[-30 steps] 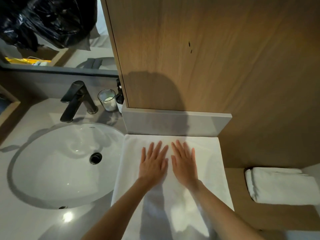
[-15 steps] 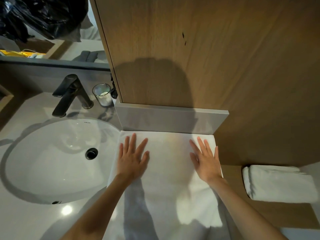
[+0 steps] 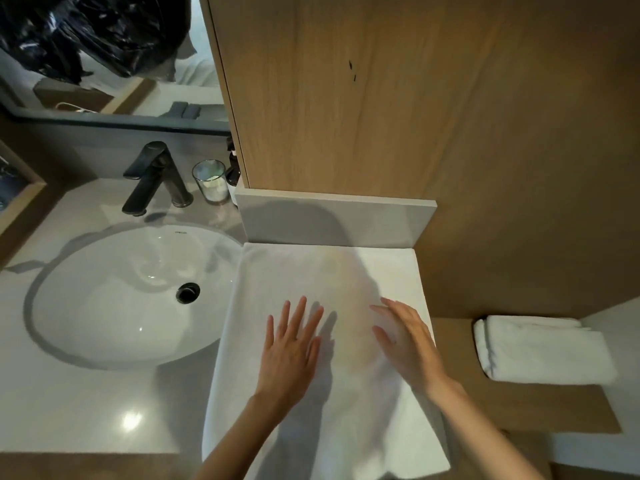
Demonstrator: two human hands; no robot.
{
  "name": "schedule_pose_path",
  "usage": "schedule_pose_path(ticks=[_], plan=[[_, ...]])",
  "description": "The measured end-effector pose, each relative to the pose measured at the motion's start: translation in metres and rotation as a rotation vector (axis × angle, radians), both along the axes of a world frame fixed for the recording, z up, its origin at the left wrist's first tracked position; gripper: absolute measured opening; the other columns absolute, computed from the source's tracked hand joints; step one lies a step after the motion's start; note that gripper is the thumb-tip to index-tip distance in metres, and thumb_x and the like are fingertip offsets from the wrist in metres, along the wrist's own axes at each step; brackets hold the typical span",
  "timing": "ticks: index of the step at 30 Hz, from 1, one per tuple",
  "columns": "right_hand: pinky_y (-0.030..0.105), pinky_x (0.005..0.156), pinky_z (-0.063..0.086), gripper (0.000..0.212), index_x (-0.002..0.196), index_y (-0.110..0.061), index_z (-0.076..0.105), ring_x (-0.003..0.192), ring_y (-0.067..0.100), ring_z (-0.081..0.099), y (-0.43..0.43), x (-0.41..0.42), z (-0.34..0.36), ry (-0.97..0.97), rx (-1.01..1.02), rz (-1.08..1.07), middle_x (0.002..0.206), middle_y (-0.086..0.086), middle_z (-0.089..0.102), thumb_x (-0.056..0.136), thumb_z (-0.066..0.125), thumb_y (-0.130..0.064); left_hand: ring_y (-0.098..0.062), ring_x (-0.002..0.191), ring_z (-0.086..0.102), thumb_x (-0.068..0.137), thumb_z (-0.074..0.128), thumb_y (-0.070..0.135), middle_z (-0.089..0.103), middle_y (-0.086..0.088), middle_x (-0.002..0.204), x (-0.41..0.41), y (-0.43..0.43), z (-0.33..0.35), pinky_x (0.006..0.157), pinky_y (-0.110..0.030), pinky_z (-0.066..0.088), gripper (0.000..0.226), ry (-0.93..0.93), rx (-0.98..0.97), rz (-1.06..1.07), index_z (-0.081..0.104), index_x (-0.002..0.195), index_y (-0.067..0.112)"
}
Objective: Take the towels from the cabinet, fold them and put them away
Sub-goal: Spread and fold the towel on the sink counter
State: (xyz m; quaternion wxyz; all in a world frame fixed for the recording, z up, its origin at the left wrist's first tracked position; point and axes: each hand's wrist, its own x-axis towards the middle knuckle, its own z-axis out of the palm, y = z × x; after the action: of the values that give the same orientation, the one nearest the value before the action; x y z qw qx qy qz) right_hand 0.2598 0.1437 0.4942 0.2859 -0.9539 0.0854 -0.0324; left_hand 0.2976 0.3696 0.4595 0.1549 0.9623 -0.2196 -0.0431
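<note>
A white towel (image 3: pixel 304 271) lies spread flat on the counter to the right of the sink, its near end hanging over the front edge. My left hand (image 3: pixel 289 351) lies flat on it with fingers straight and spread. My right hand (image 3: pixel 405 337) rests on the towel's right part, fingers straight and slightly blurred. A second white towel (image 3: pixel 540 348), folded, sits on a lower wooden shelf (image 3: pixel 554 407) at the right. A wooden cabinet (image 3: pixel 381 98) rises behind the spread towel.
A round white sink (image 3: pixel 114 299) with a black faucet (image 3: pixel 152 178) fills the left of the grey counter (image 3: pixel 69 410). A glass (image 3: pixel 211 181) and a dark bottle (image 3: pixel 232 174) stand by the cabinet's corner. A grey upstand (image 3: pixel 332 220) borders the towel's far edge.
Both hands started side by side at the towel's middle, slid apart toward its edges, then came back inward and nearer to me. The view shifted slightly.
</note>
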Motion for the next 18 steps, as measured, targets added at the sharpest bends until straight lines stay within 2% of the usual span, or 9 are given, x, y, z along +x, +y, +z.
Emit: schedule_pose_path(ticks=[3, 7, 11, 15, 18], plan=[[0.036, 0.112, 0.031, 0.034, 0.130, -0.030, 0.058, 0.136, 0.016, 0.037, 0.008, -0.024, -0.002, 0.053, -0.035, -0.014, 0.144, -0.009, 0.047, 0.096, 0.056, -0.027, -0.025, 0.148, -0.002, 0.102, 0.012, 0.047, 0.002, 0.004, 0.160, -0.021, 0.006, -0.004, 0.120, -0.049, 0.003, 0.052, 0.012, -0.002, -0.050, 0.006, 0.152, 0.036], [0.035, 0.114, 0.027, 0.035, 0.133, -0.032, 0.054, 0.138, 0.012, 0.030, 0.018, -0.063, 0.003, 0.091, -0.007, -0.053, 0.147, -0.011, 0.042, 0.098, 0.051, -0.030, -0.025, 0.146, -0.015, 0.096, 0.002, 0.054, -0.010, 0.005, 0.160, -0.049, 0.023, -0.002, 0.118, -0.056, 0.004, 0.057, 0.097, 0.018, -0.105, -0.001, 0.151, 0.040], [0.038, 0.112, 0.030, 0.035, 0.134, -0.028, 0.053, 0.139, 0.016, 0.030, 0.025, -0.099, 0.006, 0.132, -0.027, -0.173, 0.149, -0.007, 0.039, 0.098, 0.051, -0.027, -0.044, 0.143, -0.017, 0.083, -0.010, 0.062, -0.015, 0.001, 0.160, -0.072, 0.032, 0.010, 0.109, -0.068, -0.006, 0.070, 0.197, 0.142, -0.083, -0.003, 0.150, 0.042], [0.033, 0.105, 0.036, 0.035, 0.131, -0.021, 0.053, 0.131, 0.020, 0.037, 0.024, -0.129, -0.001, 0.149, 0.078, -0.359, 0.142, 0.001, 0.045, 0.096, 0.056, -0.021, -0.048, 0.140, -0.019, 0.094, 0.013, 0.059, -0.017, -0.002, 0.160, -0.079, 0.041, 0.010, 0.109, -0.071, -0.002, 0.059, 0.195, 0.171, -0.099, -0.001, 0.150, 0.043], [0.036, 0.103, 0.040, 0.040, 0.131, -0.016, 0.051, 0.126, 0.024, 0.043, 0.023, -0.138, -0.005, 0.192, 0.142, -0.482, 0.136, 0.006, 0.047, 0.093, 0.061, -0.020, -0.047, 0.141, -0.018, 0.098, 0.021, 0.056, -0.016, -0.001, 0.160, -0.078, 0.041, 0.012, 0.109, -0.070, -0.002, 0.058, 0.187, 0.193, -0.100, 0.000, 0.150, 0.045]])
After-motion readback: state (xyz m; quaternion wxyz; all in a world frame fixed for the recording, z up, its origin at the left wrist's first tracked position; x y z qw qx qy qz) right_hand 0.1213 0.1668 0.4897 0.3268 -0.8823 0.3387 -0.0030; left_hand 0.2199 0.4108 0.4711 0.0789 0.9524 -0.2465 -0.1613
